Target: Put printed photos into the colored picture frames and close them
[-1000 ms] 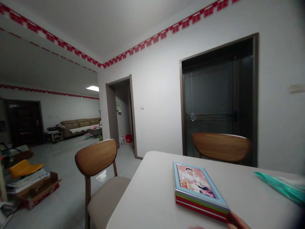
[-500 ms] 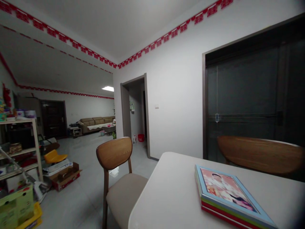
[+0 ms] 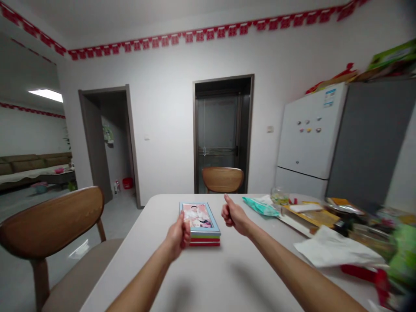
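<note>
Moved since 0.5 s ago: the view has swung right, and 2 hands, absent then, have come into it.
Left hand point(image 3: 178, 236): fingers curled together, thumb up, nothing visible in the grip; it overlaps the stack's near-left corner, contact unclear.
Right hand point(image 3: 234, 215): grip also curled together, thumb up, nothing visible inside; raised right of the stack, apart from it.
Frame stack point(image 3: 205, 237): flat on the bench point(image 3: 211, 273), blue-bordered photo point(image 3: 196, 214) on top, green and red edges below.
Bearing on the work: the stack seems to rest unheld.
Right-side clutter: teal packet point(image 3: 261, 206), white tissue point(image 3: 336, 248) and red item point(image 3: 359, 273) crowd that side.
Chairs: 1 at left point(image 3: 55, 216), 1 beyond the far edge point(image 3: 223, 179).
</note>
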A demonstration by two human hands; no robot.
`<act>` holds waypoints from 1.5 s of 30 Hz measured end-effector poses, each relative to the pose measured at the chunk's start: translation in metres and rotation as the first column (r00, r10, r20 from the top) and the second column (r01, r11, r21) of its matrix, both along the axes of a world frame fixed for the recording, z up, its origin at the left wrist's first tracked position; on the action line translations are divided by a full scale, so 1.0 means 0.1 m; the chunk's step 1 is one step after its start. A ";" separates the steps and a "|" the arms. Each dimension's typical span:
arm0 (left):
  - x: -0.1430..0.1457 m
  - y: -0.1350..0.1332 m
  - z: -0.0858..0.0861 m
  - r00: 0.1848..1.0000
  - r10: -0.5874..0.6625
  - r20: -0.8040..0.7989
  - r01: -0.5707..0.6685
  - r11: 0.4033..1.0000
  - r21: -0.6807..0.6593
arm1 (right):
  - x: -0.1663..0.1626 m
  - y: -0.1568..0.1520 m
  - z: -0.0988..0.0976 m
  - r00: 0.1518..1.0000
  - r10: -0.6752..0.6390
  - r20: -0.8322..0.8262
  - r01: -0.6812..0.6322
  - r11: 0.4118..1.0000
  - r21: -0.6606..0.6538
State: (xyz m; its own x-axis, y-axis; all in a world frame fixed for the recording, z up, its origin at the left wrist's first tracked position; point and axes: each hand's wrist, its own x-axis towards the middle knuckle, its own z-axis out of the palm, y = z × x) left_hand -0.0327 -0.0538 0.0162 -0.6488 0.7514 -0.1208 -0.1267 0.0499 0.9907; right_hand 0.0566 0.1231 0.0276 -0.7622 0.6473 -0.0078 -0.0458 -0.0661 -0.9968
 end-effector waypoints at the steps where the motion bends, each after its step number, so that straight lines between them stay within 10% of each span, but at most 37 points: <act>1: -0.06 0.04 0.10 1.000 -0.004 0.019 0.004 1.000 0.006 | -0.06 -0.05 0.09 0.998 0.057 -0.017 -0.057 0.998 -0.003; 8: -0.02 0.37 0.45 0.994 -0.093 0.065 0.090 0.994 0.054 | -0.20 -0.37 0.33 0.942 0.316 -0.112 -0.322 0.946 -0.037; 34: 0.08 0.54 0.14 0.998 -0.064 0.009 0.064 0.996 -0.061 | -0.23 -0.47 -0.08 0.970 0.243 -0.007 -0.242 0.968 -0.069; 45: -0.08 0.47 -0.12 0.953 0.106 -0.284 -0.156 0.975 -0.158 | -0.39 -0.37 -0.33 0.990 0.014 0.142 -0.043 0.978 0.203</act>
State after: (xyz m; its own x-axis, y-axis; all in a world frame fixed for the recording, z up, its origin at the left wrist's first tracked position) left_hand -0.0402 -0.0065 0.0037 -0.7668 0.6400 -0.0488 0.1291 0.2282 0.9650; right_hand 0.0176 0.0856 -0.0052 -0.7813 0.6240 0.0158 0.0926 0.1410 -0.9857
